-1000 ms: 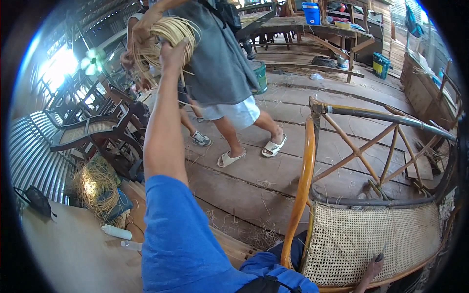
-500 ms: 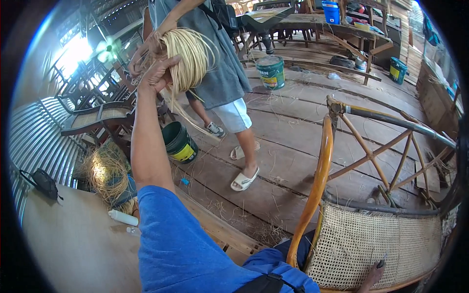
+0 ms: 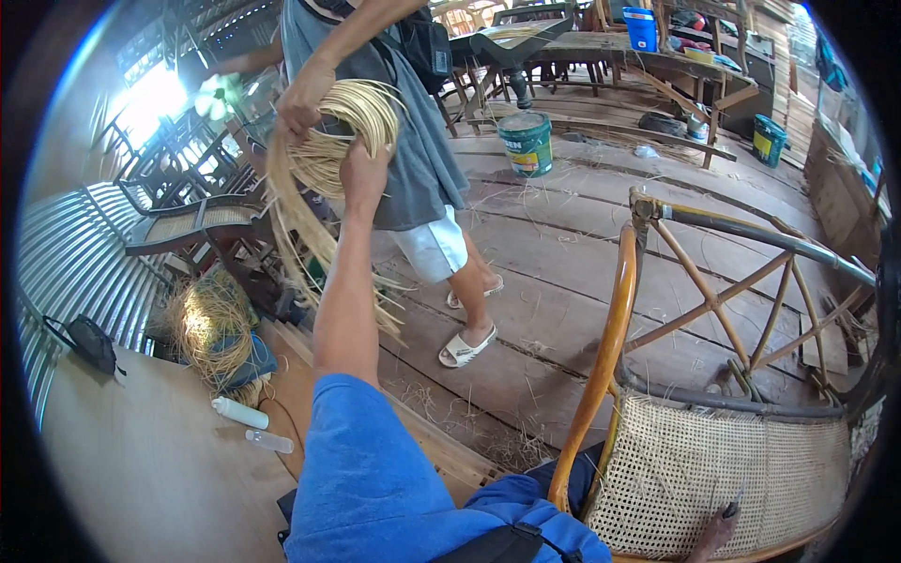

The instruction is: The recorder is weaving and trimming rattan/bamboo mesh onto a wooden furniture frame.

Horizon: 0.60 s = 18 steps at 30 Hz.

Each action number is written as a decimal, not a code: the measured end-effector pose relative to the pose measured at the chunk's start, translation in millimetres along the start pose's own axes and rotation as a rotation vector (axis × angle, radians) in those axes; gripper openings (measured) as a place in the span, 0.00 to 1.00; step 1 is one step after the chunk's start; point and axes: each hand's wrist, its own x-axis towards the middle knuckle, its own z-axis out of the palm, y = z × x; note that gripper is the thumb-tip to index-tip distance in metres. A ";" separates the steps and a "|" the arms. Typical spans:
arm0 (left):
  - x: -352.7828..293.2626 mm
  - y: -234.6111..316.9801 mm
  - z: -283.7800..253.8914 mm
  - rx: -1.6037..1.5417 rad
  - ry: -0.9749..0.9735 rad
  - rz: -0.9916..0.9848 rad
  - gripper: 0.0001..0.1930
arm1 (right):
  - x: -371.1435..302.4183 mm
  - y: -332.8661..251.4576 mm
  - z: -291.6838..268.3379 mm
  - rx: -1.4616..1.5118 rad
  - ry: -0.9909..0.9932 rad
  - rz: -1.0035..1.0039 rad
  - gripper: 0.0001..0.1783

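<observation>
My left arm stretches up, and my left hand (image 3: 364, 174) is closed on a coil of pale cane strands (image 3: 352, 117). A person in front of me grips the same coil with one hand (image 3: 305, 101); loose strand ends droop below it. At the lower right, my right hand (image 3: 715, 537) rests on the woven cane panel (image 3: 685, 450) of a rattan chair. It is closed around a small dark-handled tool (image 3: 729, 509) with a thin pointed tip, whose exact kind I cannot make out. The chair's curved, glossy orange-brown arm (image 3: 608, 352) rises beside the panel.
Loose cane (image 3: 211, 328) is heaped at left, near a white bottle (image 3: 240, 413) and a clear bottle (image 3: 269, 440) on a pale board (image 3: 160, 469). A green bucket (image 3: 526, 145) stands on the plank floor. A workbench (image 3: 591, 42) holds a blue container (image 3: 640, 30).
My left hand has moved right along with a new hold on the coil, which has turned so its ends hang leftward. The person's other arm has swung out left. My right hand stays put.
</observation>
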 end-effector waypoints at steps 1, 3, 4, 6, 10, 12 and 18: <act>1.5 -3.2 -13.0 0.020 0.013 0.004 0.23 | -3.6 -14.6 -2.5 0.017 -0.012 -0.012 0.26; 2.5 4.6 -19.3 -0.252 -0.251 -0.161 0.25 | -37.1 -52.1 -46.4 0.081 -0.021 0.092 0.20; -7.5 10.1 -5.0 -0.298 -0.257 -0.137 0.25 | -54.8 -55.5 -69.9 0.082 0.021 0.123 0.20; -5.6 14.5 -30.6 -0.186 -0.202 -0.061 0.28 | -34.0 -34.8 -47.2 0.060 -0.017 0.107 0.19; 6.0 13.1 -107.0 0.283 0.044 -0.095 0.35 | -12.2 -28.3 -31.5 0.119 -0.020 0.037 0.17; -12.5 73.7 -131.2 0.429 0.204 -0.087 0.35 | -28.5 -17.3 -26.6 0.091 -0.083 0.116 0.18; 57.0 124.0 -187.8 0.240 0.421 0.046 0.37 | -22.7 -21.2 -20.7 0.175 -0.043 0.074 0.20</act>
